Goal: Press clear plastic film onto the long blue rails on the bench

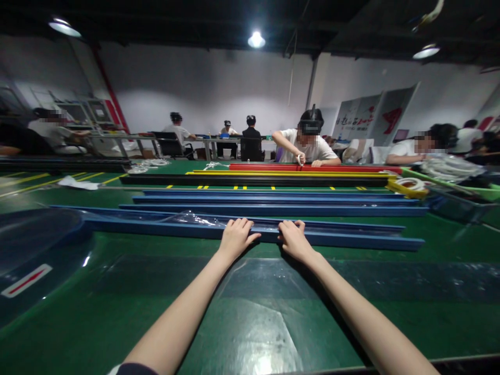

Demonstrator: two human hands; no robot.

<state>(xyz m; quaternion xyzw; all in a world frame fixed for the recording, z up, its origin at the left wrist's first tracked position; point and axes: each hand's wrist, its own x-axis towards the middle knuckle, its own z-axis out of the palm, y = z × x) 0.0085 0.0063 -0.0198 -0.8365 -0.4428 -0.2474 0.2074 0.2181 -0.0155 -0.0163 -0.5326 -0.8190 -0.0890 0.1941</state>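
Note:
A long blue channel rail [344,240] lies across the green table in front of me. My left hand [235,238] is closed over its near wall, fingers curled into the channel and thumb pointing right. A short way to the right, my right hand [294,239] grips the same rail with bent fingers. Clear plastic film [191,219] lies in the channel left of my hands, wrinkled and shiny. At the far left a wide clear plastic sheet [42,245] bulges up, with a white label [26,281] bearing a red arrow. What my fingertips press inside the channel is hidden.
A flat clear strip [351,276] lies nearer me. Beyond are more blue rails [273,210], a black rail [258,180], yellow rail [289,173] and red rails [351,168]. Across the table a person [312,148] holds a white ring-shaped item. A crate [464,200] stands right.

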